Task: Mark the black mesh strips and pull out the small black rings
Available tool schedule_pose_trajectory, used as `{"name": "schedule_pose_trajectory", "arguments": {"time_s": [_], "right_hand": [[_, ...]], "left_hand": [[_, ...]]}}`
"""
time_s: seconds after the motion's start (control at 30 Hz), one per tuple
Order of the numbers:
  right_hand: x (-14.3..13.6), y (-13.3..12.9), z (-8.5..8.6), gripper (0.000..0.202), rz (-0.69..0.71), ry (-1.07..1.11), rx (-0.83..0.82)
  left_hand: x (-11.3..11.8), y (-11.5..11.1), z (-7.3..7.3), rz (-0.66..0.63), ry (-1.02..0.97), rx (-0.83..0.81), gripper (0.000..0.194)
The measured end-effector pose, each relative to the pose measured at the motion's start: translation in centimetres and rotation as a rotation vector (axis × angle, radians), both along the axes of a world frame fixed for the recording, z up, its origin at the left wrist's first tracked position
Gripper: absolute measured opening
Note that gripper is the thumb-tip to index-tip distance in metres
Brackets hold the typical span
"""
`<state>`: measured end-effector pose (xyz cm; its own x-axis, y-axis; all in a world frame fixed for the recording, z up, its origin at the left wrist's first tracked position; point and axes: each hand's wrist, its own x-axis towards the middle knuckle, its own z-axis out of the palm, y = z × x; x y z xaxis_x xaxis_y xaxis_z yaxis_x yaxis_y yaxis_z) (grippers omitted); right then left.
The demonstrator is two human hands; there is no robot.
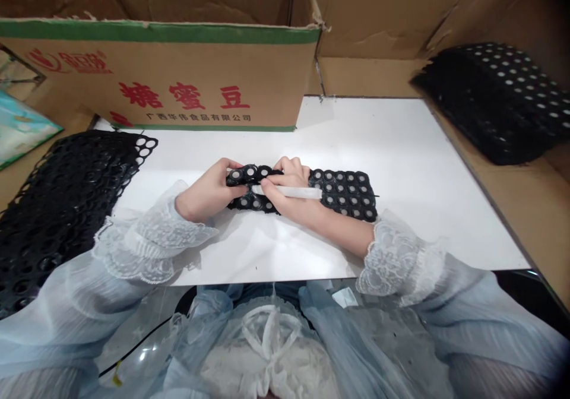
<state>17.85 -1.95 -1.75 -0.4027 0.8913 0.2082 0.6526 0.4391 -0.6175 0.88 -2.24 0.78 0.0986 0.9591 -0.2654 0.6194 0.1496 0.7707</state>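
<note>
A black strip [341, 188] with rows of round rings and pale discs in their middles lies across the white tabletop. My left hand [211, 189] grips its left end, thumb on the near side and fingers at the far edge. Over the strip's middle, my right hand [291, 192] is closed around a slim white pen-like tool [303, 192]. The tool's left end is close to my left thumb, among the rings. Whether its tip touches a disc I cannot tell. My right hand hides part of the strip.
A large cardboard box [178, 84] stands behind my hands. Black ring-patterned sheets [66, 197] are piled at the left. More black sheets with white discs [499, 96] are stacked at the right. A green-and-blue packet [24, 127] lies at far left.
</note>
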Motion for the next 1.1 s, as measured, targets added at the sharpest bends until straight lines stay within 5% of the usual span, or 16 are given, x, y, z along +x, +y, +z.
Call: {"name": "schedule_pose_trajectory", "arguments": {"time_s": [0.17, 0.37, 0.57, 0.7, 0.93, 1.1], "right_hand": [[-0.5, -0.3, 0.4, 0.038, -0.096, 0.032, -0.108], [-0.9, -0.8, -0.4, 0.032, -0.058, -0.118, 0.118], [-0.6, -0.1, -0.5, 0.029, -0.024, -0.211, 0.139], [-0.3, 0.7, -0.9, 0.034, -0.018, -0.123, 0.082], [0.8, 0.7, 0.1, 0.016, -0.08, 0.151, 0.144], [1.4, 0.6, 1.1, 0.019, -0.03, 0.46, -0.197]], "left_hand": [[0.8, -0.5, -0.3, 0.064, 0.012, 0.04, 0.039], [0.9, -0.9, -1.3, 0.082, -0.041, 0.151, 0.034], [0.0, -0.2, 0.0, -0.01, -0.13, 0.011, 0.031], [-1.2, 0.9, 0.1, -0.174, -0.12, -0.086, 0.033], [-1.3, 1.4, -0.3, -0.121, 0.015, 0.057, 0.044], [-2.5, 1.8, 0.6, -0.231, 0.194, 0.228, 0.05]]}}
